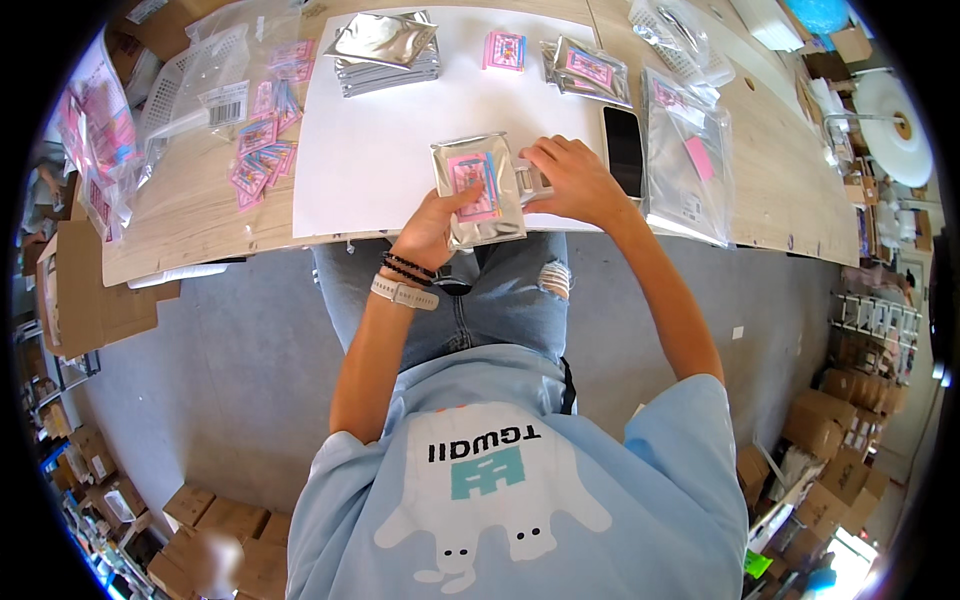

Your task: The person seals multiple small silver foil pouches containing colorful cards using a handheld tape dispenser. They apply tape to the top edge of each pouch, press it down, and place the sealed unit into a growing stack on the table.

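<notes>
Head view: hands point(500, 200) cover silver pouch point(478, 188) edges.

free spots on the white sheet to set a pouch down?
Bare white sheet between the silver pouch stack and the left hand; also mid-sheet below the small pink packet. Crowded: right side by the phone and clear bags; left table holds loose pink packets.

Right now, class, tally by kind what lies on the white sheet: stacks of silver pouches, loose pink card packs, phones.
Stacks of silver pouches: 2, second stack
Loose pink card packs: 1
Phones: 1
Total: 4
</notes>
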The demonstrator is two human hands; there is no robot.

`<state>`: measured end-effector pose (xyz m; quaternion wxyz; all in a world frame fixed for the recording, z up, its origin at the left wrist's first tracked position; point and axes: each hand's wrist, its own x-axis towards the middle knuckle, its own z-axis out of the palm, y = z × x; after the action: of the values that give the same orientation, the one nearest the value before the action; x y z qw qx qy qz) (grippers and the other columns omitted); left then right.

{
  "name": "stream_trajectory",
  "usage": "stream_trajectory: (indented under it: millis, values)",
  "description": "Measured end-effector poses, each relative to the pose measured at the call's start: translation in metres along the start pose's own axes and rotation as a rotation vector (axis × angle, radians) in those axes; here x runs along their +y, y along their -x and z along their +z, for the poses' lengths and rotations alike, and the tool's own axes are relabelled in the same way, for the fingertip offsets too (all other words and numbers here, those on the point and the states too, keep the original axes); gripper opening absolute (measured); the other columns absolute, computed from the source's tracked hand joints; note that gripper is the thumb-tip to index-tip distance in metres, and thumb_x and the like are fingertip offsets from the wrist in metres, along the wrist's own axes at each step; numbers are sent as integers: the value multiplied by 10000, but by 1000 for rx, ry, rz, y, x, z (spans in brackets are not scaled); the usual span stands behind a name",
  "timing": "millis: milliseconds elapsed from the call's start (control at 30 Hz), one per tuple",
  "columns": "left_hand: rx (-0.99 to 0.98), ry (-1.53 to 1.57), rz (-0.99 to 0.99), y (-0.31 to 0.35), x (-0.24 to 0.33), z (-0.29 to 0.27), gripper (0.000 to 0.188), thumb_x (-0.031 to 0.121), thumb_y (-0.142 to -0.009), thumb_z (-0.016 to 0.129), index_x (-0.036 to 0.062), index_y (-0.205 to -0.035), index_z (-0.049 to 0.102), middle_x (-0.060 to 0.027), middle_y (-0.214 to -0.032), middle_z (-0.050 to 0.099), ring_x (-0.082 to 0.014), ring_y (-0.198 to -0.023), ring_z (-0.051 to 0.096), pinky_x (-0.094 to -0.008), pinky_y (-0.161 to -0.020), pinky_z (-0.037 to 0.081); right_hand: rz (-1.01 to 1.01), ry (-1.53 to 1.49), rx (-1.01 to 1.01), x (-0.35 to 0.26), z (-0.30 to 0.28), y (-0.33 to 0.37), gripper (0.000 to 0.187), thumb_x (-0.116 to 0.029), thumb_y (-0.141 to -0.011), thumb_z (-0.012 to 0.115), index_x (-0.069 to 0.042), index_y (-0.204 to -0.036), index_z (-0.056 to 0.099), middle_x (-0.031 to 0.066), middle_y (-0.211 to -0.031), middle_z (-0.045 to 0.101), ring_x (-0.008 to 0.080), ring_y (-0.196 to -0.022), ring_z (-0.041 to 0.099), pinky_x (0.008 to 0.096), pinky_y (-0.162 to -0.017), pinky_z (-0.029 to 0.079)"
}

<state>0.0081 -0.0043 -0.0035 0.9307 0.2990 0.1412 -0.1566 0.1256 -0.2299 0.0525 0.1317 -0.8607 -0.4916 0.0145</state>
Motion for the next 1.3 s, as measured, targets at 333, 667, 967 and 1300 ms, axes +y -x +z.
stream_trajectory:
  millis: [333,667,967,1300]
  values:
    - [15,-36,15,-6,-3,-7,362,142,-1035,660,3,-1359,578,-93,-1224,703,-209,-1066,720,-384,-906,623,-53,49,-143,0,-4,-4,722,-393,-742,867,-117,-1347,587,57,-1100,675,266,-1073,661,406,-835,565]
    - [8,-31,-3,9,-1,8,369,145,-1043,648,-21,-1361,561,-103,-1242,693,-213,-1077,719,-387,-919,626,-133,-27,43,0,-3,12,697,-396,-796,843,-82,-1345,549,53,-1056,677,260,-1004,677,394,-778,582]
    - [55,-146,26,41,20,45,402,164,-1018,686,-31,-1348,565,-106,-1230,694,-198,-1061,721,-367,-913,622,-94,-109,163,-31,-29,25,702,-327,-771,874,-60,-1322,531,69,-1011,667,257,-953,677,381,-745,576]
    - [45,-81,-9,29,5,20,377,166,-1031,664,-17,-1347,568,-98,-1231,694,-210,-1076,717,-380,-932,616,-52,-118,114,-27,-2,24,665,-346,-775,865,-64,-1287,547,59,-1028,669,270,-958,675,381,-786,567]
